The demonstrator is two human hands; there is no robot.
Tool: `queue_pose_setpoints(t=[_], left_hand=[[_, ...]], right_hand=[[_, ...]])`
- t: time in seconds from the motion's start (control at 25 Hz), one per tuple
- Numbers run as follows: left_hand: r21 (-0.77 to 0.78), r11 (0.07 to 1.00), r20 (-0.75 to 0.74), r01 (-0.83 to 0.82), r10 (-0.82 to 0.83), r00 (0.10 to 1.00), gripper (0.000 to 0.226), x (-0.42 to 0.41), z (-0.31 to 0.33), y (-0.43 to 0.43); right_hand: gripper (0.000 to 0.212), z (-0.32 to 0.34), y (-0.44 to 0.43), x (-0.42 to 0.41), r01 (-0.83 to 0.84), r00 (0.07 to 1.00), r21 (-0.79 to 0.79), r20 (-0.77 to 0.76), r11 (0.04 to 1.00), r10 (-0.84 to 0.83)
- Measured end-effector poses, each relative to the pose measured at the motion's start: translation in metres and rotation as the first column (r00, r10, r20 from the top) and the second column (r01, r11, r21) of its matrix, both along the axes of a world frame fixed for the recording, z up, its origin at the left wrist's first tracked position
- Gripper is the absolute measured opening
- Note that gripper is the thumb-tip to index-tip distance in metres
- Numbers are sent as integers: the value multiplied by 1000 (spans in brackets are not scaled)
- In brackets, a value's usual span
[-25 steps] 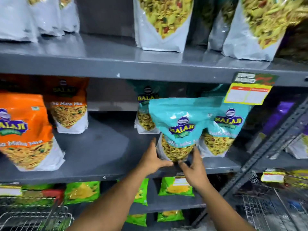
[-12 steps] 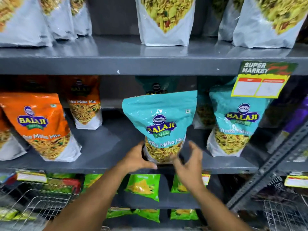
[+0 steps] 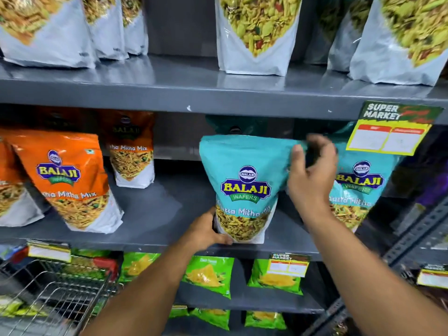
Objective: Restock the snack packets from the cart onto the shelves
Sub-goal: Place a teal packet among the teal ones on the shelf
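A teal snack packet (image 3: 244,183) stands upright at the front of the middle grey shelf (image 3: 155,214). My left hand (image 3: 206,231) grips its lower left corner at the shelf's edge. My right hand (image 3: 312,175) pinches the packet's top right corner, fingers curled over the seal. A second teal packet (image 3: 358,190) stands just right of it, partly hidden behind my right hand. Another teal packet (image 3: 232,127) shows dimly behind the held one. The wire cart (image 3: 55,294) is at the lower left.
Orange packets (image 3: 70,183) stand on the left of the same shelf, with bare shelf between them and the teal ones. White packets (image 3: 257,35) line the shelf above. Green packets (image 3: 208,277) fill the lower shelves. A yellow price tag (image 3: 388,132) hangs at the upper right.
My right hand rose from the packet's base to its top right corner. My left hand stays at the lower left corner. The packet now stands more upright.
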State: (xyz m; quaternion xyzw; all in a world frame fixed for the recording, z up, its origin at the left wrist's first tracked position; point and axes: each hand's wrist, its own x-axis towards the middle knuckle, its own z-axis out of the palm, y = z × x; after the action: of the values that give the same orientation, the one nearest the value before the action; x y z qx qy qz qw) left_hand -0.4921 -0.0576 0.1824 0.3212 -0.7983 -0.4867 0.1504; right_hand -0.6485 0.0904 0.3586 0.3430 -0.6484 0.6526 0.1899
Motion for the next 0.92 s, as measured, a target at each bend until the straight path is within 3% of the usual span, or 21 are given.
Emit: queue_pose_setpoints(t=[0.08, 0.12, 0.2, 0.28, 0.32, 0.4, 0.48, 0.56, 0.64, 0.68, 0.8, 0.84, 0.92], left_hand=[[-18, 1000, 26, -5, 6, 1000, 93, -1, -2, -3], [-26, 1000, 20, 3, -2, 1000, 98, -2, -1, -3], [-66, 991, -52, -113, 110, 993, 107, 0, 2, 9], [-312, 878, -205, -363, 311, 928, 89, 14, -5, 38], [-468, 784, -295, -408, 297, 908, 74, 21, -8, 63], [-619, 772, -249, -145, -18, 968, 60, 16, -11, 120], [-490, 847, -43, 205, -258, 965, 60, -25, -5, 151], [-200, 962, -33, 188, -198, 980, 99, -90, 17, 162], [52, 990, -76, 130, -126, 989, 131, -151, 28, 150], [93, 986, -61, 139, -134, 989, 135, -175, 29, 141], [200, 974, -32, 103, -99, 995, 115, -215, 17, 125], [181, 979, -51, 97, -89, 995, 101, -220, 2, 121], [86, 986, -27, 144, -142, 990, 78, -230, -38, 109]], right_hand=[[35, 22, -7, 11, 191, 889, 269, -454, 944, -50], [40, 34, -11, 16, 273, 842, 418, -540, 866, -5], [49, 45, -13, 16, 267, 868, 560, -494, 785, 57], [51, 30, 3, -2, 118, 930, 468, -362, 876, 68], [49, 11, 20, -19, 110, 948, 377, -318, 920, 17], [44, -20, 61, -63, 217, 956, 217, -243, 952, -163], [44, -27, 91, -111, 348, 933, 246, -186, 905, -308], [44, -11, 106, -149, 451, 880, 455, -369, 768, -298], [43, 16, 99, -162, 488, 816, 605, -572, 629, -82], [45, 27, 91, -160, 481, 802, 672, -596, 563, 25], [53, 34, 68, -156, 354, 893, 857, -429, 373, 136], [48, 33, 64, -159, 271, 940, 892, -326, 362, 101], [34, 38, 62, -161, 182, 965, 868, -247, 461, 85]])
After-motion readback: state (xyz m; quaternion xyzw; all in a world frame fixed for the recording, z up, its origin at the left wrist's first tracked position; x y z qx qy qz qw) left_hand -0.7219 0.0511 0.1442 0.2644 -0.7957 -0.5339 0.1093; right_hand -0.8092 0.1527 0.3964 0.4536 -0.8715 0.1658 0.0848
